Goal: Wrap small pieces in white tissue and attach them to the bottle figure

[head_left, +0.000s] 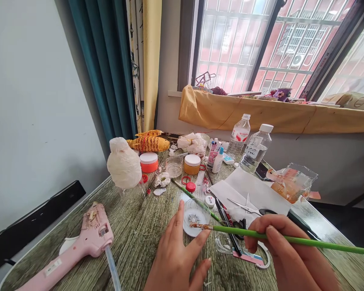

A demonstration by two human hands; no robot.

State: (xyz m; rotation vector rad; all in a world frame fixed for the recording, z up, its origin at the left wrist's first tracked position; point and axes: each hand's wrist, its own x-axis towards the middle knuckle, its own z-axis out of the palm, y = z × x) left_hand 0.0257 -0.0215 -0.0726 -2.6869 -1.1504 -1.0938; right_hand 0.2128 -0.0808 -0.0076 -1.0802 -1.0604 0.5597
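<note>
My right hand [286,250] is closed around the handle of a green paintbrush [245,231]. The brush's stained bristle end lies over a small clear round dish [191,230] with whitish contents. My left hand [180,258] rests beside that dish on the near left, fingers spread, the index finger and thumb around its edge. Whether those fingers press on the dish is hard to make out. A second green brush [183,190] lies on the table behind the dish. Close by are a white cap [210,201] and a red cap [190,186].
A pink glue gun [92,238] lies at left, near a white wrapped figure [124,163]. Behind stand an orange-red jar [149,163], a yellow jar [192,165] and two plastic bottles [256,149]. Scissors [248,207] lie on white paper [248,184] at right.
</note>
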